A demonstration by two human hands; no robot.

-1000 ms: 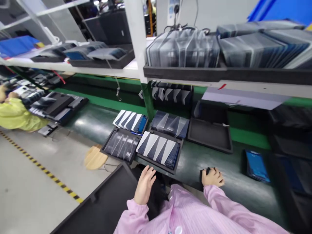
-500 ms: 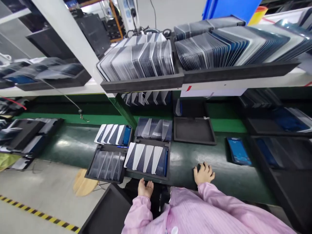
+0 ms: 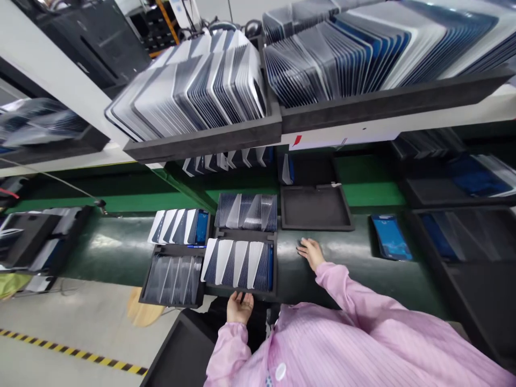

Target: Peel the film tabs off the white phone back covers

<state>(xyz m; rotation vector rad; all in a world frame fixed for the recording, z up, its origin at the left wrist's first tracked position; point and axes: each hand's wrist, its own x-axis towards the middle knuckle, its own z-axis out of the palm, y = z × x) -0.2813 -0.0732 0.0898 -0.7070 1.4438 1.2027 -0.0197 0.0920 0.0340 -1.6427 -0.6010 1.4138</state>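
Note:
My left hand (image 3: 239, 308) is palm up with loosely curled fingers at the front edge of a black tray (image 3: 242, 289); nothing shows in it. In that tray, a row of thin flat panels (image 3: 237, 263), white and dark-striped, stands leaning. Just right of the tray, my right hand (image 3: 311, 252) hovers at or just above the green table, fingers apart and pointing left. I see nothing held in it, though its fingertips are slightly blurred. Further right, a blue phone-sized panel (image 3: 390, 237) lies flat on the table.
A bare black tray (image 3: 316, 208) lies behind my right hand. Left of my tray is another tray of clear sheets (image 3: 174, 279). A shelf (image 3: 330, 131) above carries long rows of panels (image 3: 201, 80). Dark trays (image 3: 467, 236) stand along the right side.
My right hand has moved left and further from my body, towards the tray of panels. My left hand stays at the tray's front edge. The camera view has shifted.

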